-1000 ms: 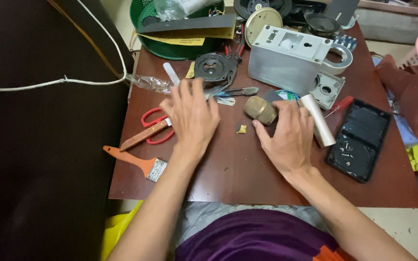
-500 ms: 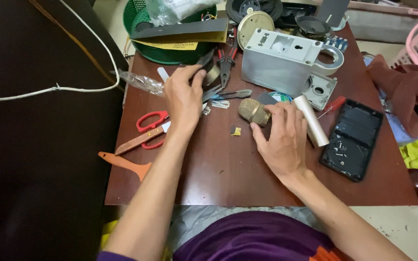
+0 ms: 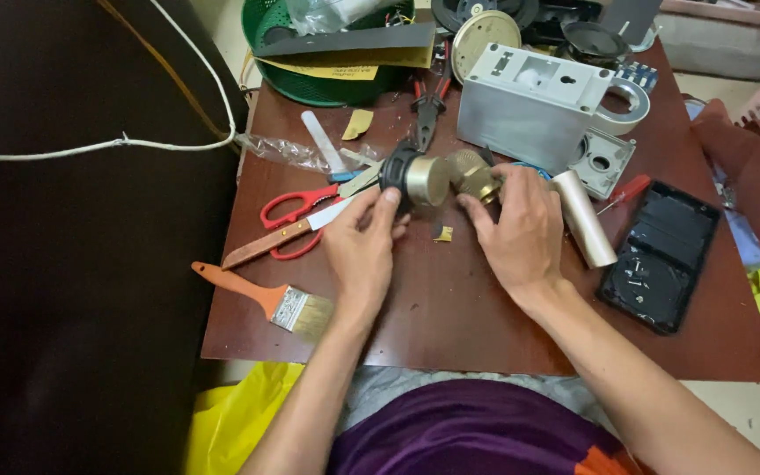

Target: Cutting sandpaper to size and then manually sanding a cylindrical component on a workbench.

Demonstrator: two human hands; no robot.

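— Brass and black metal meet at the middle of a cluttered brown table (image 3: 485, 334); the person's left hand (image 3: 364, 251) grips a round black part with a brass-coloured face (image 3: 415, 179), fingers curled round its rim, lifted just off the tabletop.

— And the other hand?

— The right hand (image 3: 521, 230) clasps a knurled brass piece (image 3: 471, 174); its thumb and fingers close around it; the two parts sit side by side, nearly touching, brass face toward brass knurl.

— How far along does it look?

— By my judgement, midway; both pieces are in hand and brought together, yet not visibly joined; whether they thread or press into each other, I cannot tell.

— What lies around them?

— Red-handled scissors (image 3: 296, 211) and a wooden-handled blade (image 3: 292, 233) just left of the left hand; an orange-handled paintbrush (image 3: 266, 297) near the table's front edge; a silver cylinder (image 3: 584, 218) beside the right hand; a grey metal housing (image 3: 534, 104) behind; a black tray with small screws (image 3: 657, 255) to the right; a green basket (image 3: 310, 75) at the far edge.
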